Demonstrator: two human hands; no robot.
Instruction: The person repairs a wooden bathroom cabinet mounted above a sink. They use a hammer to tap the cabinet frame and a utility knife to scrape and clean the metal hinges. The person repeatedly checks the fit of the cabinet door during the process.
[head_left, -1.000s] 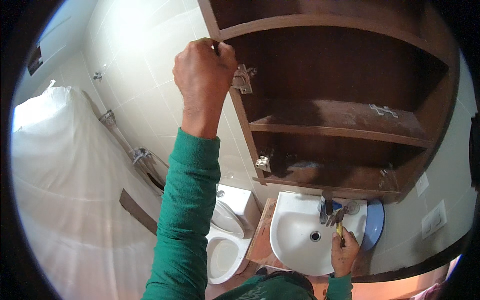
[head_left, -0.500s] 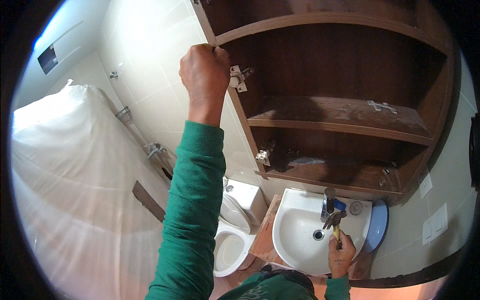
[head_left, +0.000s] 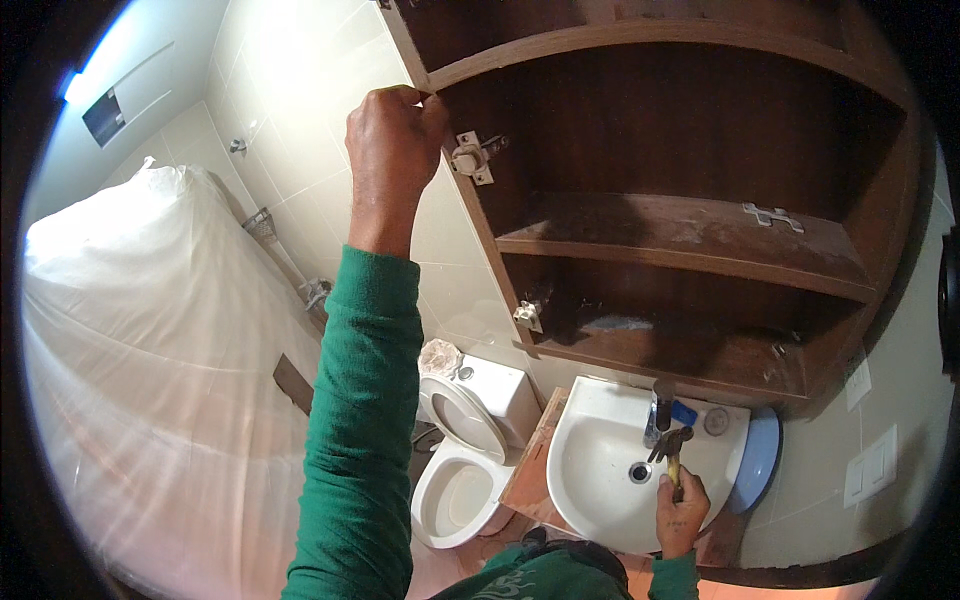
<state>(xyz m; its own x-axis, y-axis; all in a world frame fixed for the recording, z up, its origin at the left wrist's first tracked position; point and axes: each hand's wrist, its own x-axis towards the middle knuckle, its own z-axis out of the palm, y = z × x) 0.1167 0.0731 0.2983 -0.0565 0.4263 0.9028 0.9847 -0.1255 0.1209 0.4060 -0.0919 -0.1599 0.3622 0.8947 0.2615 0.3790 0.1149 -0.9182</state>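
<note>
My left hand (head_left: 393, 135), in a green sleeve, is raised with its fingers curled into a pinch at the left side edge of a brown wooden wall cabinet (head_left: 660, 265). What the fingertips hold, if anything, is hidden. Just right of that hand, a metal hinge (head_left: 471, 158) is fixed to the cabinet's side; a second hinge (head_left: 527, 315) sits lower down. Low over the white washbasin (head_left: 588, 480), my right hand (head_left: 682, 513) is closed around the yellow handle of a claw hammer (head_left: 671, 444), head up, in front of the faucet (head_left: 657, 412).
Left of the basin stands a white toilet (head_left: 458, 505) with its lid raised. White plastic sheeting (head_left: 160, 370) drapes the left side. A loose metal fitting (head_left: 772, 217) lies on the middle shelf (head_left: 690, 230). A blue basin (head_left: 757, 460) leans at the right, below wall switches (head_left: 870, 466).
My left hand has shifted slightly left, so its back is a little farther from the hinge. The right hand keeps the hammer in nearly the same place. The view has moved slightly.
</note>
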